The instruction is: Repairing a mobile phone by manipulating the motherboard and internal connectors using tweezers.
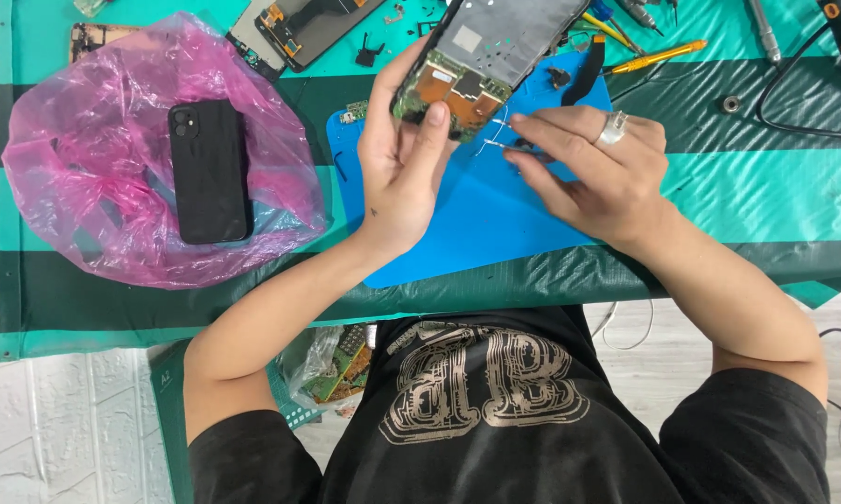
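My left hand [404, 159] grips the lower end of an opened phone [490, 51], its back off and its circuit boards showing, thumb pressed on the bottom board. My right hand [593, 168], a silver ring on one finger, holds thin metal tweezers [506, 147] whose tips point at the phone's lower edge. Both hands hover over a blue work mat [476, 219].
A black phone [210, 171] lies on a pink plastic bag [94, 215] at left. Another dismantled phone [294, 28] sits at the top. Yellow-handled tools [654, 58], a black cable [794, 89] and small parts lie at top right. Below the table edge stands a basket of circuit boards [336, 373].
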